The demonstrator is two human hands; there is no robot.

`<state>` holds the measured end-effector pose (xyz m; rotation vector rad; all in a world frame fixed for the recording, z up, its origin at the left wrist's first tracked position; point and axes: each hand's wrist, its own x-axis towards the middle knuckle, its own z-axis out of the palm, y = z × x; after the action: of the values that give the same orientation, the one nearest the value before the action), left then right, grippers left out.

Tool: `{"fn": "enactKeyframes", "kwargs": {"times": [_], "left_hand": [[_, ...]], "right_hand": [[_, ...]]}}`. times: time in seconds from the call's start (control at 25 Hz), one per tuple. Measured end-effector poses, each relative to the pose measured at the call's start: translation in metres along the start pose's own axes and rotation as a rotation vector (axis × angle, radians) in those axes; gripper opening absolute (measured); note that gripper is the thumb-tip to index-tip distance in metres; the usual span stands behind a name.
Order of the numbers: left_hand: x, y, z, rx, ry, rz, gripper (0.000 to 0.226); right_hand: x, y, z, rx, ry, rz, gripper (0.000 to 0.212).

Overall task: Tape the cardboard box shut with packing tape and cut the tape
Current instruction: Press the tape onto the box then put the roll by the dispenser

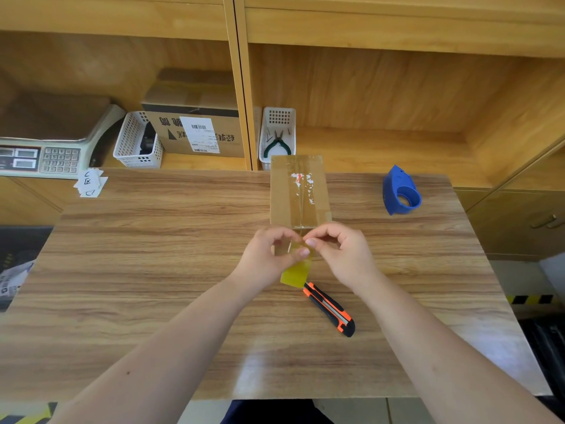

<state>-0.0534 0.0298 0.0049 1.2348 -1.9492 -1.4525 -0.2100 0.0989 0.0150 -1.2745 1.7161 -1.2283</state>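
I'd keep my left hand [269, 255] pinched on the yellowish strip of packing tape [296, 272], fingers curled shut around it, while my right hand [339, 252] nips the same strip and presses it down flat. The long brown cardboard box [298, 191] sits mid-table, flaps closed, old tape residue on top. The orange-black utility knife [330, 309] lies nearby.

A wood-grain counter [153, 270] is shown with a cardboard box [298, 191] placed on it at the far centre edge. A blue tape dispenser [400, 191] is set well apart to the right of the box. An orange-and-black utility knife [330, 309] is laid nearer the front. Small white paper slips [90, 183] are stacked at the far left corner.
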Motion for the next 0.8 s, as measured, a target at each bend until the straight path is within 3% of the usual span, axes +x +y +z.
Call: {"fn": "enactKeyframes", "kwargs": {"times": [0.08, 0.16, 0.4, 0.8], "left_hand": [[0.0, -0.004, -0.004, -0.058, -0.001, -0.052, 0.055], [0.001, -0.005, -0.005, -0.083, -0.026, -0.136, 0.07], [0.007, 0.005, 0.005, -0.34, -0.077, -0.212, 0.036], [0.015, 0.008, -0.002, -0.446, -0.208, -0.256, 0.067]], "right_hand": [[0.002, -0.006, -0.001, 0.033, 0.0, 0.008, 0.022], [0.005, -0.012, -0.002, 0.068, -0.004, 0.013, 0.024], [0.01, -0.025, -0.007, 0.166, 0.002, 0.012, 0.019], [0.021, -0.016, -0.012, 0.027, 0.267, 0.163, 0.009]]}}
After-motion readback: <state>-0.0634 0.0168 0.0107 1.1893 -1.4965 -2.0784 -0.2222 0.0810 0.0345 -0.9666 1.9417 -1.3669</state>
